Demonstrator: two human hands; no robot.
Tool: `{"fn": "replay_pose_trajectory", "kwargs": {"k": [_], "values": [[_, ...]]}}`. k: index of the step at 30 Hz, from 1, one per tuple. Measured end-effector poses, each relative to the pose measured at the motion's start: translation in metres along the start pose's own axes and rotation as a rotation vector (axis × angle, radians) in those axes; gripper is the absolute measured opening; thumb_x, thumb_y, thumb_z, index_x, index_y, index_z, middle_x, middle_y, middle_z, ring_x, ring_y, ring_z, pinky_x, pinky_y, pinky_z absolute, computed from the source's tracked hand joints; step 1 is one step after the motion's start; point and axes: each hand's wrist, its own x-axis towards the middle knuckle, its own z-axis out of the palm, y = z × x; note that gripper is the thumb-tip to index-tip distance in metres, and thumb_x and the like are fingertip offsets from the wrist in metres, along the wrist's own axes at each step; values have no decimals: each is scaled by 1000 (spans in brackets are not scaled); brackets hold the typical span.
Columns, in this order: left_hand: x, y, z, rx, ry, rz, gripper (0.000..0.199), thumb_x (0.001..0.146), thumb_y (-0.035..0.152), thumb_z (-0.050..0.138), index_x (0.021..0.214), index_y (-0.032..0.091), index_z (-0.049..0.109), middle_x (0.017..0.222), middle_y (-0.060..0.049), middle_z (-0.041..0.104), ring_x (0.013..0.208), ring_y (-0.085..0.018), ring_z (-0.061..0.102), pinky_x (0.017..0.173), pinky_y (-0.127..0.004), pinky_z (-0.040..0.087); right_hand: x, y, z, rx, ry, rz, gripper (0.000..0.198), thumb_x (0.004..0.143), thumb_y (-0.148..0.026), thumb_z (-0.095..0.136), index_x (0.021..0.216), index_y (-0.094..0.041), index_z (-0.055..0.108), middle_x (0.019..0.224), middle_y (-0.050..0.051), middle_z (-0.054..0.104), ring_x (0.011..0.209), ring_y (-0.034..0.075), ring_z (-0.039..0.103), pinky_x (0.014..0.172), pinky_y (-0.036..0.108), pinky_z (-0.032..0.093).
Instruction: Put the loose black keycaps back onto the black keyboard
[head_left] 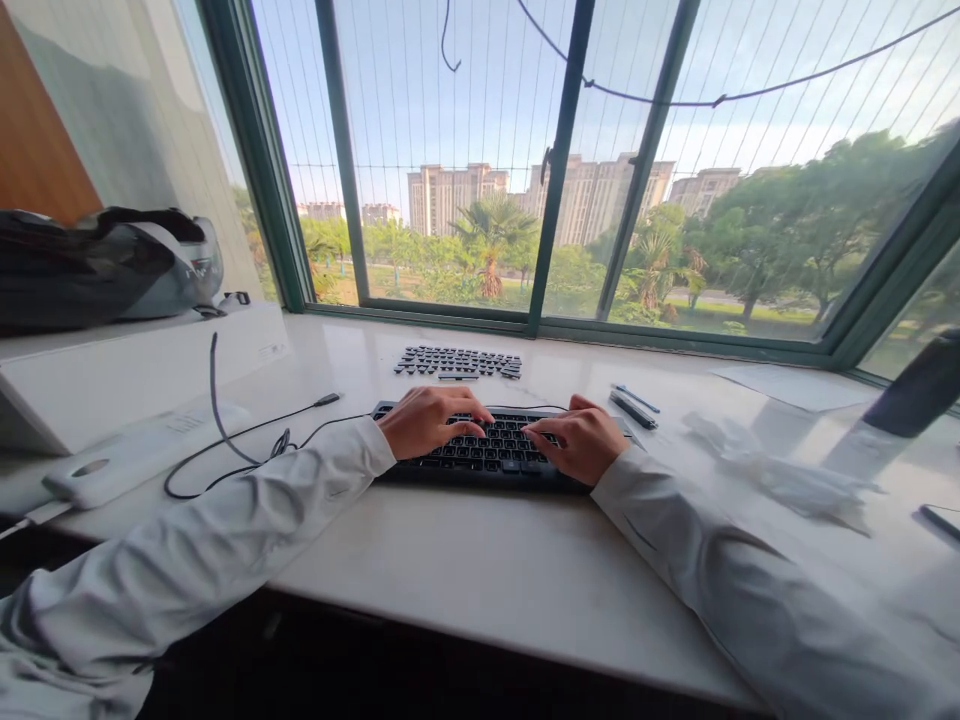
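A black keyboard [487, 478] lies on the white windowsill desk, with rows of bare square switch positions showing over much of its middle. My left hand [427, 420] rests over its left part, thumb and forefinger reaching toward the upper middle with a gap between them. From the right side, my right hand [583, 440] reaches over the keys, its thumb and forefinger drawn close together at the middle rows. Whatever is between those fingertips is too small to make out. Behind the keyboard, loose black keycaps [457, 362] are laid out in rows.
A black cable [217, 480] loops at the left beside a white power strip [142, 460]. A black bag [105, 265] sits on a white box [142, 370]. Pens [634, 408], a clear plastic bag [787, 480] and a dark cylinder [919, 385] are to the right. Windows rise behind.
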Motion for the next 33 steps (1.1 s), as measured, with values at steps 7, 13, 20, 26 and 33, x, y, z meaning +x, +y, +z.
{"fn": "replay_pose_trajectory", "kwargs": {"k": [7,13,20,26,33], "values": [[-6,5,10,-97,-25,44,32,79,47,59,102,26,68,91,1,69,77,-11,62,69,-19,42,2,-19,-2,157,-28,-29,31,89,-43,45,98,-28,71,53,-2,62,48,9,46,71,29,31],[-6,17,13,-105,48,-57,35,69,53,66,85,23,68,81,4,70,67,-9,60,65,-18,41,5,-28,0,279,-77,121,33,77,-55,58,100,-34,70,49,-3,56,57,13,42,66,26,32],[-6,21,13,-81,47,-93,32,69,53,66,77,23,71,69,5,69,58,-7,56,59,-17,38,9,-33,2,344,-108,197,26,77,-50,60,90,-31,72,50,-4,53,55,11,40,68,26,32],[-7,18,15,-146,27,-65,22,72,46,66,77,25,72,73,7,71,60,-7,59,63,-17,40,9,-36,2,340,-136,190,24,79,-49,58,90,-32,70,50,-4,54,57,12,42,68,26,32],[-8,13,16,-180,-22,-13,23,80,43,59,86,26,74,78,4,72,67,-10,64,64,-17,44,7,-35,8,310,-119,133,21,84,-41,55,89,-28,70,53,-5,56,51,9,41,69,27,32]]}}
